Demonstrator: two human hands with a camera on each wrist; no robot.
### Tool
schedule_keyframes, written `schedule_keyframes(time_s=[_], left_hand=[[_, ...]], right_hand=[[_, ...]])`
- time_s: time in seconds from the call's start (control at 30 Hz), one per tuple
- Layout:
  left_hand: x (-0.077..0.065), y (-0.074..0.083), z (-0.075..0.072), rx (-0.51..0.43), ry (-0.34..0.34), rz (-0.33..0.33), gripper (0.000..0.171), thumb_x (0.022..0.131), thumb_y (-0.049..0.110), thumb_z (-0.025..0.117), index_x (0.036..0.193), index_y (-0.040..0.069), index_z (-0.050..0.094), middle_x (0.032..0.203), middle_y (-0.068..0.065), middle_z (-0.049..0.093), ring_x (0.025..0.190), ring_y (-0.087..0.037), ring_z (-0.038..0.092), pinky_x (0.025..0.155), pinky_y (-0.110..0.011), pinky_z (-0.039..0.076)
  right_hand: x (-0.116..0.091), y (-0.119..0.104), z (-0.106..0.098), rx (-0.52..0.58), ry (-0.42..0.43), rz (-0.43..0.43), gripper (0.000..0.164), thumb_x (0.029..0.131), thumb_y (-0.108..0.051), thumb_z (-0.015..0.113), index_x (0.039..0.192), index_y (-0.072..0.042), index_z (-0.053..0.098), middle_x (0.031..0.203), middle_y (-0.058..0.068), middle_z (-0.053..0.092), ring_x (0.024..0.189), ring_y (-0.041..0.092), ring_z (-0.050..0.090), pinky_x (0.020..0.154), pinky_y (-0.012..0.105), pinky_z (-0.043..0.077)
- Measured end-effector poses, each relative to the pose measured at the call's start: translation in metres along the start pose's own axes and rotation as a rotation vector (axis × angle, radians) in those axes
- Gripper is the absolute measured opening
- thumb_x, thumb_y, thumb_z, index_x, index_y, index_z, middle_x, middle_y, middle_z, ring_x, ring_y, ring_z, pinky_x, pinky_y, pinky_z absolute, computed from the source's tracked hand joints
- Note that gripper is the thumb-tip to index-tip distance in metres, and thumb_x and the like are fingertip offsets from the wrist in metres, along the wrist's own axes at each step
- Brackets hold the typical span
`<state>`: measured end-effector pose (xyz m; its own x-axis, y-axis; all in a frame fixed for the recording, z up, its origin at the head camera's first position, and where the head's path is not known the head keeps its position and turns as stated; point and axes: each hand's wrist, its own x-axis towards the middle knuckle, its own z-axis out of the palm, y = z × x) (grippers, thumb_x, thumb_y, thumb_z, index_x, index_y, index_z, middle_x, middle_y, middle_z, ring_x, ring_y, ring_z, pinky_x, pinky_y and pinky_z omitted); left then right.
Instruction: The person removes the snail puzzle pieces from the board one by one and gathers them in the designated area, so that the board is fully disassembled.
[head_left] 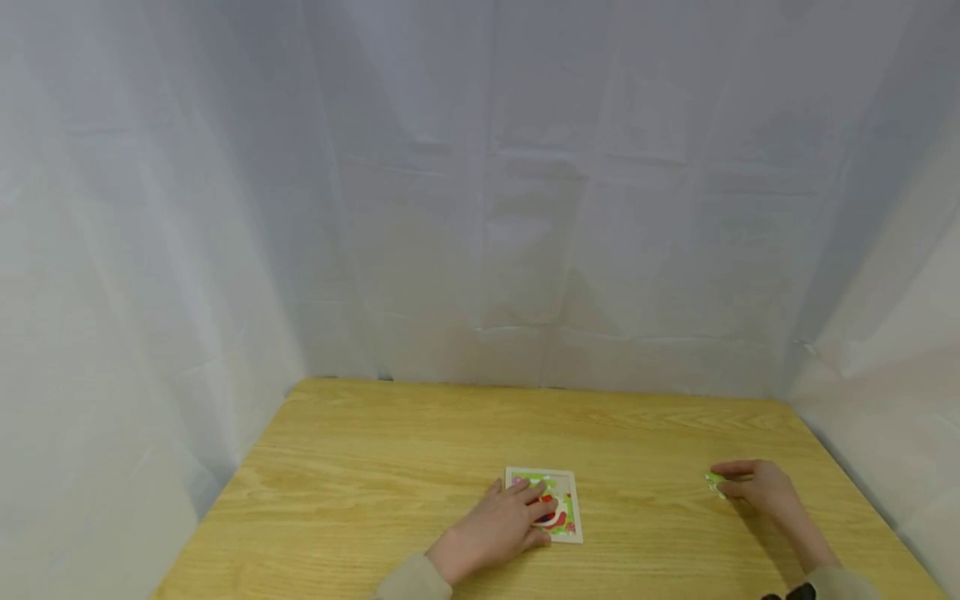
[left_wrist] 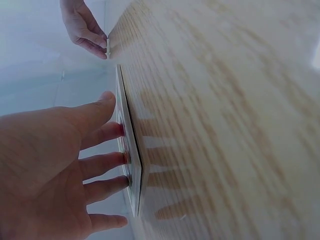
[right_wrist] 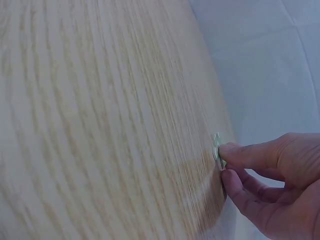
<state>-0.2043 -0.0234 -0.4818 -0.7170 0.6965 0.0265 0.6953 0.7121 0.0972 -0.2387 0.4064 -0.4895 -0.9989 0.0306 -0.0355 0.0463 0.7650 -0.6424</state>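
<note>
A small square jigsaw puzzle with a pale frame [head_left: 577,508] lies flat on the table, its picture coloured green, red, white and blue. My left hand [head_left: 498,527] rests over it with extended, spread fingers, covering part of the picture. In the left wrist view several fingertips touch the puzzle board [left_wrist: 133,165]. Off to the right, my right hand [head_left: 767,492] pinches a small green and white puzzle piece [head_left: 713,481] between thumb and fingers. The right wrist view shows that piece [right_wrist: 216,150] edge-on at the tabletop; whether it touches the wood I cannot tell.
The wood-grain table [head_left: 390,450] extends around both hands. White sheeting [head_left: 480,250] hangs behind the table and along both sides. A small black object [head_left: 801,592] shows by the right sleeve at the bottom edge.
</note>
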Motion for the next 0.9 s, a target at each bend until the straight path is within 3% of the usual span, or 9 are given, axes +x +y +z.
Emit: schedule_keyframes(time_s=[0.13, 0.37, 0.53, 0.67, 0.9], left_hand=[[0.000, 0.000, -0.002, 0.000, -0.003, -0.002, 0.051, 0.099, 0.048, 0.059, 0.145, 0.026, 0.058, 0.154, -0.001, 0.050, 0.141, -0.025, 0.047, 0.109, -0.058, 0.042], [0.000, 0.000, -0.001, -0.005, 0.005, 0.002, 0.051, 0.099, 0.048, 0.060, 0.144, 0.026, 0.058, 0.153, -0.001, 0.051, 0.139, -0.023, 0.048, 0.109, -0.058, 0.043], [0.000, -0.002, 0.001, -0.006, 0.048, 0.016, 0.049, 0.098, 0.048, 0.062, 0.141, 0.025, 0.061, 0.149, -0.002, 0.055, 0.137, -0.021, 0.051, 0.107, -0.059, 0.044], [0.000, -0.003, 0.002, -0.004, 0.051, 0.022, 0.048, 0.098, 0.048, 0.061, 0.140, 0.026, 0.061, 0.147, -0.002, 0.055, 0.136, -0.018, 0.050, 0.106, -0.058, 0.045], [0.001, -0.004, 0.002, -0.022, 0.043, 0.022, 0.048, 0.098, 0.048, 0.061, 0.140, 0.026, 0.061, 0.144, -0.002, 0.056, 0.135, -0.018, 0.050, 0.107, -0.059, 0.044]], right_hand=[[0.000, -0.001, 0.000, -0.002, 0.011, -0.008, 0.034, 0.086, -0.007, 0.077, 0.114, 0.010, 0.071, 0.110, 0.027, 0.072, 0.094, 0.030, 0.072, 0.067, 0.021, 0.053], [-0.004, -0.004, 0.003, 0.033, 0.083, -0.042, 0.029, 0.091, -0.006, 0.070, 0.115, 0.012, 0.068, 0.108, 0.026, 0.072, 0.086, 0.020, 0.071, 0.064, 0.022, 0.055], [-0.007, -0.013, 0.004, 0.004, 0.127, -0.070, 0.027, 0.097, -0.013, 0.067, 0.116, 0.007, 0.070, 0.113, 0.026, 0.071, 0.089, 0.028, 0.073, 0.065, 0.022, 0.056], [-0.009, -0.023, 0.005, -0.002, 0.131, -0.081, 0.029, 0.099, -0.016, 0.065, 0.119, 0.004, 0.070, 0.114, 0.025, 0.071, 0.091, 0.031, 0.073, 0.065, 0.024, 0.056], [-0.013, -0.044, 0.012, 0.094, 0.097, -0.078, 0.035, 0.103, -0.019, 0.061, 0.125, 0.008, 0.065, 0.121, 0.028, 0.067, 0.093, 0.032, 0.073, 0.070, 0.032, 0.061]])
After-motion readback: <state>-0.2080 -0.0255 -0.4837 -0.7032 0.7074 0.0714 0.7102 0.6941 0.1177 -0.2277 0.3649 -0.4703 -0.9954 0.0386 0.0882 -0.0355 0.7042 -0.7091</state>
